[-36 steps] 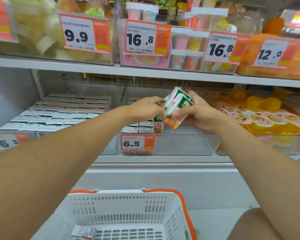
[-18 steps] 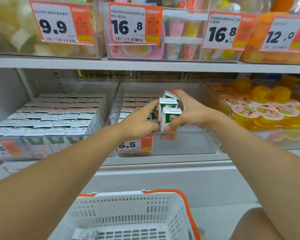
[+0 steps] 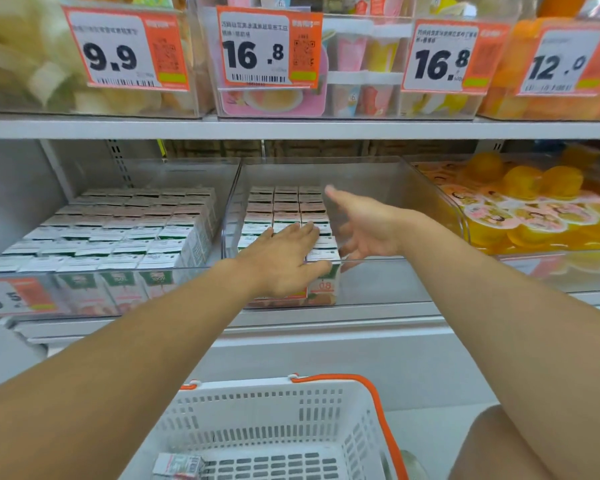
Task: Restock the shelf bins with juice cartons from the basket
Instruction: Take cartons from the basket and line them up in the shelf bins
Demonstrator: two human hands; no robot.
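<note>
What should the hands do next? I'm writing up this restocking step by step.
Probably bring the right hand down to the basket for the carton lying there. Both hands are free: the left hand rests flat on the cartons in the middle bin, whose right side has space.

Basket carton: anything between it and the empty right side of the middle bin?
Nothing blocks it. The carton lies loose in the basket; the bin is open-topped, with only the right hand hovering there.
</note>
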